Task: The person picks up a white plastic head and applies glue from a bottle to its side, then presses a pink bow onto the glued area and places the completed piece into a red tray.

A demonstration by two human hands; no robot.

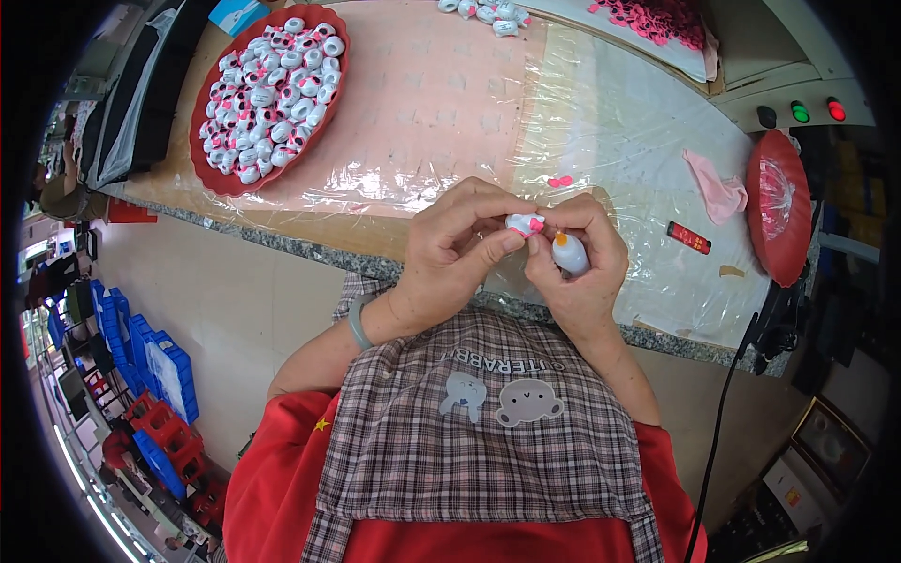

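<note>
My left hand (449, 239) pinches a small white toy figure (519, 223) with pink parts between thumb and fingers. Close beside it, my right hand (593, 267) has a small whitish squeeze bottle (570, 255) with an orange tip held in the palm. The right thumb and forefinger reach to the figure's pink part; whether they press on it or hold a separate piece I cannot tell. Just beyond the fingers, a loose pink bow-shaped piece (560, 181) lies on the plastic-covered table (638, 178).
At the far left stands a red scalloped tray (214, 176) heaped with white-and-pink figures. More white figures (488, 13) and a pile of pink pieces (657, 21) are at the back. To the right are a red lighter-like object (689, 237), a pink cloth (718, 188) and another red tray (784, 253).
</note>
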